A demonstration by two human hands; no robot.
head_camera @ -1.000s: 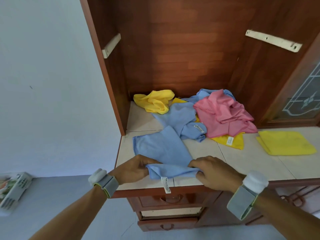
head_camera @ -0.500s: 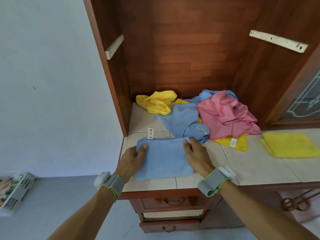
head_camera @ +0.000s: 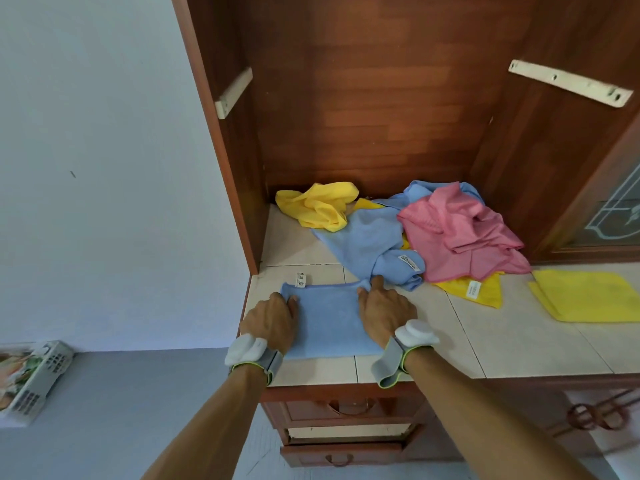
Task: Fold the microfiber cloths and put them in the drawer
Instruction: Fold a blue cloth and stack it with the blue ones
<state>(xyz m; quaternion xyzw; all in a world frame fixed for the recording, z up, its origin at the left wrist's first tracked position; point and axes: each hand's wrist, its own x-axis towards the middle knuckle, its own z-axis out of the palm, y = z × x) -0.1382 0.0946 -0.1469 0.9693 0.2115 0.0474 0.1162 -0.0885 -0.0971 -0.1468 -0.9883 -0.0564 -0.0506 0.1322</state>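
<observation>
**Microfiber Cloth: Pressing Stage at the Counter Edge**

Microfiber cloth, blue and folded [head_camera: 329,323], is lying flat on the tiled counter [head_camera: 512,344] at its front left corner. Its white label [head_camera: 301,279] is sticking out past the far left corner.

1. Left hand [head_camera: 273,320] is resting palm down on the cloth's left edge. Its fingers are reaching toward the far left corner and pressing on the fabric, not closing around it.
2. Right hand [head_camera: 386,313] is resting palm down on the right edge. Its index finger is stretching out to the far right corner and its thumb is lying on the cloth. No fold of fabric is showing between them.
3. Both wrists are wearing grey bands with white pads.

Unfolded cloths are sitting in a heap farther back, just beyond the right hand: a crumpled yellow cloth [head_camera: 318,204], a loose blue cloth [head_camera: 367,244], a pink cloth [head_camera: 457,226] on top, and a yellow cloth with a label [head_camera: 481,289] showing from under it. A folded yellow cloth [head_camera: 588,296] is lying apart at the right.

Below the counter, the lower drawer [head_camera: 346,431] is standing slightly pulled out. A white basket [head_camera: 31,379] is sitting on the floor at the left.
</observation>
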